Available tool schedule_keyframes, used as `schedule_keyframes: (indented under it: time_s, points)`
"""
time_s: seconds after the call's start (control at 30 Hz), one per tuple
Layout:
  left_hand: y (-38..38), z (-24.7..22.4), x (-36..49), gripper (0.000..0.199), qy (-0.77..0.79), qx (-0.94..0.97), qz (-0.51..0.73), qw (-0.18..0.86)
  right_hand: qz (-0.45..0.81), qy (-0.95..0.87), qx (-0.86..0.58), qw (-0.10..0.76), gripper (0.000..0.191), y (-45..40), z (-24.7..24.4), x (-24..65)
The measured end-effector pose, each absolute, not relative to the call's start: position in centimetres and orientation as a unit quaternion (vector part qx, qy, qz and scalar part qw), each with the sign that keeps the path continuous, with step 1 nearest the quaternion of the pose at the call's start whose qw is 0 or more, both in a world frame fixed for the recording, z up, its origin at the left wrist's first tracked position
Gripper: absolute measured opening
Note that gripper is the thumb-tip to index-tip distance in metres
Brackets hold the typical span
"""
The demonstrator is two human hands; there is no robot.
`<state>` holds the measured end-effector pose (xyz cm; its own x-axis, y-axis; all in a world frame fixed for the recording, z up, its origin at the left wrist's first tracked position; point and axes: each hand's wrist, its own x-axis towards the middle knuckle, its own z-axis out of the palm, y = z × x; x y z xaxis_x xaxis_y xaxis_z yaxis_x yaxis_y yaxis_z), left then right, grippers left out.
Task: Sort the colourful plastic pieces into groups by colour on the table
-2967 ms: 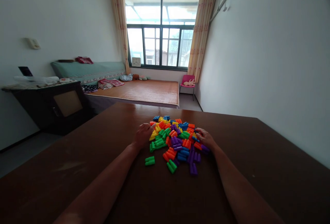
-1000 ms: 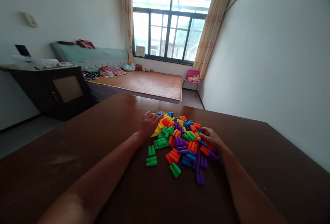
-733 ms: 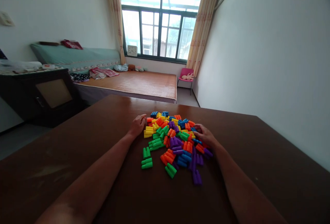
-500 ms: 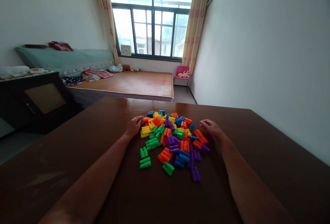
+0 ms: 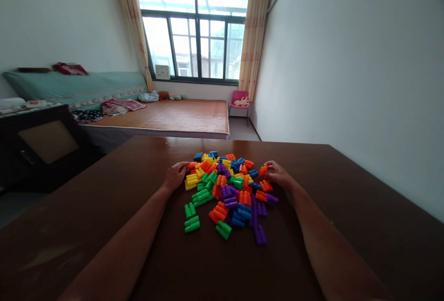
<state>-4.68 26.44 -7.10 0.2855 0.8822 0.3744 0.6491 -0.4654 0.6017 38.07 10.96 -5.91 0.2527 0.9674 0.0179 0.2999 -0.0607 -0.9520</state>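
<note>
A loose heap of plastic building blocks [image 5: 220, 181], tube-shaped pieces in green, yellow, orange, purple and blue, lies on the brown table. At its right edge, my right hand [image 5: 279, 175] pinches an orange building block [image 5: 263, 170] between thumb and fingers. Just below that hand lies another orange block [image 5: 266, 186]. My left hand [image 5: 176, 175] rests at the heap's left side, fingers loosely bent, the tips by a red-orange block [image 5: 192, 166]. Yellow blocks [image 5: 191, 181] are close to it. Nearer to me lie green blocks [image 5: 192, 224] and purple blocks [image 5: 260, 235].
The glossy brown table [image 5: 104, 190] spreads around the heap. Beyond it are a bed [image 5: 173, 113] with clothes on it, a pink chair [image 5: 240, 98] and a window. A dark cabinet [image 5: 45, 134] stands at the left, and a white wall runs along the right.
My right hand has closed in on the heap's right edge and now has an orange block in its fingers. My left hand stays by the same blocks. The view has shifted slightly.
</note>
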Motion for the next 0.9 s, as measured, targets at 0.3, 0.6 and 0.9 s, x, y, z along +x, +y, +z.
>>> schedule_keyframes:
  time_s: [0.3, 0.6, 0.9]
  points:
    - [26.5, -7.2, -4.7, 0.035, 0.493, 0.784, 0.338, 0.166, 0.207, -0.577, -0.712, 0.341, 0.035, 10.9, -6.1, 39.2]
    - [26.8, -7.7, -4.7, 0.036, 0.491, 0.784, 0.341, 0.168, 0.068, -0.663, -0.661, 0.345, 0.029, 10.7, -3.2, 33.7]
    - [26.5, -7.4, -4.6, 0.034, 0.497, 0.782, 0.341, 0.158, 0.083, -0.780, -0.571, 0.241, 0.026, 9.7, -2.2, 27.2]
